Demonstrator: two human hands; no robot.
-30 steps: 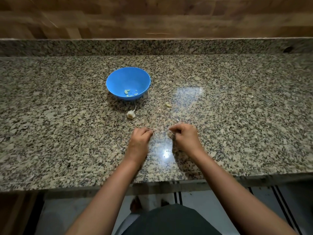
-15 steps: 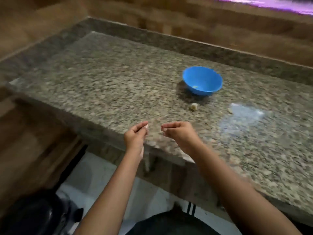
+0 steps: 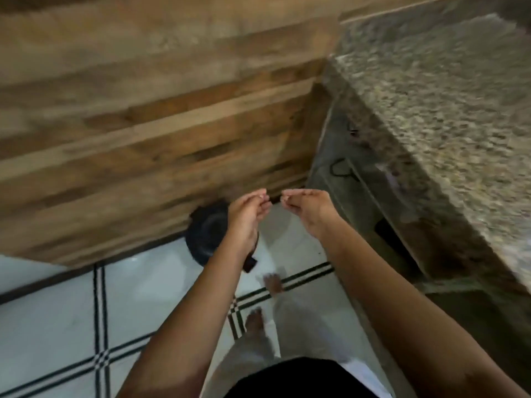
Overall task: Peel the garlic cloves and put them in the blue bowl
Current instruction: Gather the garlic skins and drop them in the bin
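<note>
Granite counter: speckled grey-brown granite countertop (image 3: 448, 90) fills the upper right, its edge running diagonally down toward the lower right; the surface is motion-blurred.
Wood wall: brown horizontal wood-plank wall panel (image 3: 149, 110) covers the upper left and centre, meeting the counter at a corner.
Floor: pale glossy floor tiles with dark double-line borders (image 3: 51, 320) lie below, at the lower left and centre.
Black bin: round black container (image 3: 205, 234) stands on the floor against the wood wall, partly hidden behind the left wrist.
Left hand: bare left hand (image 3: 247, 214) is raised over the floor, just above the black container, fingers curled with thumb and fingertips pinched together; whether anything small sits in the pinch cannot be told (too blurred).
Right hand: bare right hand (image 3: 307, 206) is held level with the left, near it but apart, fingers likewise curled and pinched at the tips; any contents of the pinch cannot be made out.
Gap between hands: the two pinched fingertips point at each other, with a narrow space between them.
Feet: two bare feet (image 3: 257, 326) show on the tiles beneath the forearms.
Clothing: dark garment (image 3: 287, 377) at the bottom edge.
Garlic and blue bowl: neither is anywhere in this view.
</note>
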